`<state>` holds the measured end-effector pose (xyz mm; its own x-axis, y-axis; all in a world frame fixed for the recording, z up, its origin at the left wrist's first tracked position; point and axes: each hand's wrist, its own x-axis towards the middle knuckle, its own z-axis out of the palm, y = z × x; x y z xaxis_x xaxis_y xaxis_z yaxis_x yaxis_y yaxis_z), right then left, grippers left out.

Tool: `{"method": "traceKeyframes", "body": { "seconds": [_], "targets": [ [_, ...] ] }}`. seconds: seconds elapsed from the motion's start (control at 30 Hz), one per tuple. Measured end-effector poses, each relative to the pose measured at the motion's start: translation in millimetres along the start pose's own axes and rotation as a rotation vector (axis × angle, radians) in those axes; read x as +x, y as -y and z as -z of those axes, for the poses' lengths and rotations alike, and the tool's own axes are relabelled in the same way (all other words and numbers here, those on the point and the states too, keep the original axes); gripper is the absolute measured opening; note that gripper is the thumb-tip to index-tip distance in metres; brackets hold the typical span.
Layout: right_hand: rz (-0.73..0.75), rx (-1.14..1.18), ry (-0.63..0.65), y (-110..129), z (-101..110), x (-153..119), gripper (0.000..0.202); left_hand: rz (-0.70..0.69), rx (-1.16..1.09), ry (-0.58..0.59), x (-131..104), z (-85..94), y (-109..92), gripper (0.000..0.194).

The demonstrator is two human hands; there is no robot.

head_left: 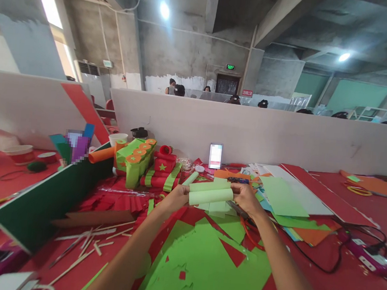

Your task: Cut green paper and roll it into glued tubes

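Note:
A pale green sheet of paper, curled into a roll (211, 196), is held up in front of me over the table. My left hand (176, 198) grips its left end, and my right hand (246, 198) has its fingers closed on the right end. Beneath lie large bright green paper sheets (202, 264) with star-shaped cuts. Just behind the roll is a smaller pale green paper tube (190, 178). To the left stand green paper shapes with orange star-marked tops (140, 151) and red rolls banded in green (161, 171).
A dark green board (54, 200) stands upright at left, with thin wooden sticks (84, 244) beside it. A phone (215, 156) leans on the white partition (266, 134). Stacked paper (284, 197), a cable and a purple power strip (367, 257) lie to the right.

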<state>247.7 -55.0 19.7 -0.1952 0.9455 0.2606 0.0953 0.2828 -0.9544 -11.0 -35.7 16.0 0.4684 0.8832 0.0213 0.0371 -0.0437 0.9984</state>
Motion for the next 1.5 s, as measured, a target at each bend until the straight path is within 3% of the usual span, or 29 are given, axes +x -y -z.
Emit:
{"method": "traceKeyframes", "body": {
  "seconds": [0.57,0.87,1.13,1.3,1.5],
  "targets": [
    [-0.014,-0.007,0.013,4.4,-2.5,-2.2,0.031,0.048,0.004,-0.002,1.0,2.1,0.9,0.029],
    [-0.012,0.007,-0.004,-4.9,1.5,0.0,0.024,0.012,0.062,-0.007,4.3,4.6,4.0,0.027],
    [-0.044,0.016,-0.019,-10.4,5.1,3.1,0.035,0.009,0.01,-0.032,2.2,3.8,1.0,0.024],
    [-0.008,0.017,-0.2,-9.3,17.9,4.8,0.04,-0.04,0.029,-0.183,1.4,16.1,-5.6,0.024],
    [0.054,-0.19,-0.441,-10.7,45.5,2.9,0.036,-0.029,-0.084,-0.359,1.7,24.3,-10.9,0.033]
  ]
}}
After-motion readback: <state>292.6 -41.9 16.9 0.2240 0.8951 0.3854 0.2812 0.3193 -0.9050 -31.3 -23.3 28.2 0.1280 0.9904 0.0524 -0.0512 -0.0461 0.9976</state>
